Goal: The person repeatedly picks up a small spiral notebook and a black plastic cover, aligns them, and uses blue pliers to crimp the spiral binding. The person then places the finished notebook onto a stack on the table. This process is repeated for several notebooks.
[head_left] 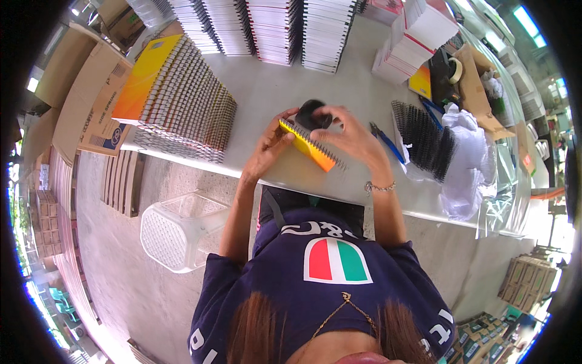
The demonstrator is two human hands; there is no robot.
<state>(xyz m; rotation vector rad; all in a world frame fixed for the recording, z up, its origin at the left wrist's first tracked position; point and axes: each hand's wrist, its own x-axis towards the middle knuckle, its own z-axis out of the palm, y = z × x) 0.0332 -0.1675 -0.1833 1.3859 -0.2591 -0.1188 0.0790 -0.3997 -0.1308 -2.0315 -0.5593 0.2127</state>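
Head view looks down over a dark blue shirt to two bare forearms reaching onto a pale counter [273, 97]. The left hand [270, 148] curls around the near left end of a yellow-orange notebook [306, 145], fingers [284, 121] pinching its cover edge, while the right hand [351, 136] arches over the far side, fingers [330, 112] bent and pressed together on a black rounded object [312, 114] that sits against the book's upper edge; what that object is I cannot tell. The notebook lies tilted, just above the counter's near edge, its black wire spine [324, 151] facing the person. It looks light and fairly stiff as a slab, though the cover would flex and the wire loops would likely bend if squeezed, so the flat cover edges seem the safer place to hold. Right of the hands lie blue-handled pliers [388, 142] and a bundle of black wire coils [424, 139] beside crumpled clear plastic [467, 164]. Left, a slanted stack of bound notebooks [182, 103] rests on the counter, a clear plastic stool [182, 230] below on the floor. Farther back stand rows of white notebook stacks [273, 27].
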